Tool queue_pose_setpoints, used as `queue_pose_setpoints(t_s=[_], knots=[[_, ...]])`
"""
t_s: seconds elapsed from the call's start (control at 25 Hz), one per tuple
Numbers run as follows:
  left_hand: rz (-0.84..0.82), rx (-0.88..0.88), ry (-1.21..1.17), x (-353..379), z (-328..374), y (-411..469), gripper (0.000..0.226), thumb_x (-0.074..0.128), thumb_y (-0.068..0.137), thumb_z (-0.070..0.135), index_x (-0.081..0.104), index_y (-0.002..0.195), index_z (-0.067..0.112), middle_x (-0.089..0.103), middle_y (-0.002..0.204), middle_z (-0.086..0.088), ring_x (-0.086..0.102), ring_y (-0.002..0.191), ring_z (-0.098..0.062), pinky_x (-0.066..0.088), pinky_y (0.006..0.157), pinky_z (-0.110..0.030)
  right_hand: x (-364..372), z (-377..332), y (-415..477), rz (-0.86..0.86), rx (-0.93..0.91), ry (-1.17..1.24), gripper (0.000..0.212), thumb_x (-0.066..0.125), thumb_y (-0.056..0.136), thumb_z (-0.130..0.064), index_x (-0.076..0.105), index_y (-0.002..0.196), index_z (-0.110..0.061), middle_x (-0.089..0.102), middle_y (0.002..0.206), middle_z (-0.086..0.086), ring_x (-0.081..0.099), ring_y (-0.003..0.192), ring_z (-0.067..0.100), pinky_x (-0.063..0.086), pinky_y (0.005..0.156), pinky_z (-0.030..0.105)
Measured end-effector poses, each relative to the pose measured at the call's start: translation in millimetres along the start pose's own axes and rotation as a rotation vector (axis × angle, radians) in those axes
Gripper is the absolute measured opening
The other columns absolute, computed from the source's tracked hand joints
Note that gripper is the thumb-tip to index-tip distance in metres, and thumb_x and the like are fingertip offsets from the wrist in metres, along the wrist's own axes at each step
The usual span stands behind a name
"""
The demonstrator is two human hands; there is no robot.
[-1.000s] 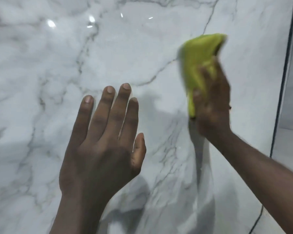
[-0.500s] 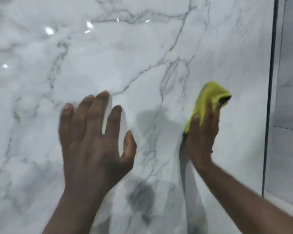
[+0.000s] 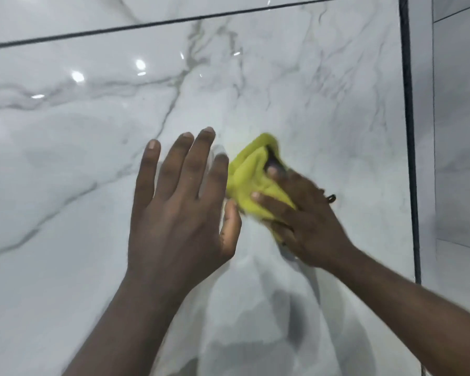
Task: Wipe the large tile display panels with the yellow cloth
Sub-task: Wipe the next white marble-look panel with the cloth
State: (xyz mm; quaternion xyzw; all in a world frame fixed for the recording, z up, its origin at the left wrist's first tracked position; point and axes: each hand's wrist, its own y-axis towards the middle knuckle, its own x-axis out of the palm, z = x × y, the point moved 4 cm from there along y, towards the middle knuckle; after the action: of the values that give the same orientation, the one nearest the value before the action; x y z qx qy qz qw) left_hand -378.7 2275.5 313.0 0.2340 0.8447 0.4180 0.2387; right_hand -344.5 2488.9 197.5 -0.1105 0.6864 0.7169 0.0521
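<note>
The right hand (image 3: pixel 307 221) grips the bunched yellow cloth (image 3: pixel 250 180); the left hand (image 3: pixel 179 213), fingers (image 3: pixel 178 161) spread wide, could smudge the glossy panel (image 3: pixel 92 164).

left grip (image 3: pixel 179 207): short nails | right grip (image 3: pixel 310 218): short nails | forearms (image 3: pixel 136 308): bare

The tile panel (image 3: pixel 92 164) is glossy white marble with grey veins. Black seams (image 3: pixel 408 131) border it. The cloth (image 3: pixel 251 180) is bright yellow.

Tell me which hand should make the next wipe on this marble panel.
The right hand: it holds the yellow cloth against the panel. The left hand is open, without cloth.
</note>
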Motion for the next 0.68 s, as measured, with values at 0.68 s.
queue_pose_setpoints(t_s=[0.68], knots=[[-0.065, 0.109, 0.050, 71.1, 56.3, 2.4, 0.059, 0.055, 0.105, 0.032, 0.055, 0.154, -0.001, 0.041, 0.170, -0.023, 0.042, 0.157, -0.042, 0.033, 0.128, -0.062, -25.8, 107.7, -22.5, 0.072, 0.280, -0.053, 0.054, 0.053, 0.110, -0.023, 0.040, 0.162, -0.017, 0.020, 0.174, 0.015, 0.018, 0.162, 0.021, 0.020, 0.130, 0.040]])
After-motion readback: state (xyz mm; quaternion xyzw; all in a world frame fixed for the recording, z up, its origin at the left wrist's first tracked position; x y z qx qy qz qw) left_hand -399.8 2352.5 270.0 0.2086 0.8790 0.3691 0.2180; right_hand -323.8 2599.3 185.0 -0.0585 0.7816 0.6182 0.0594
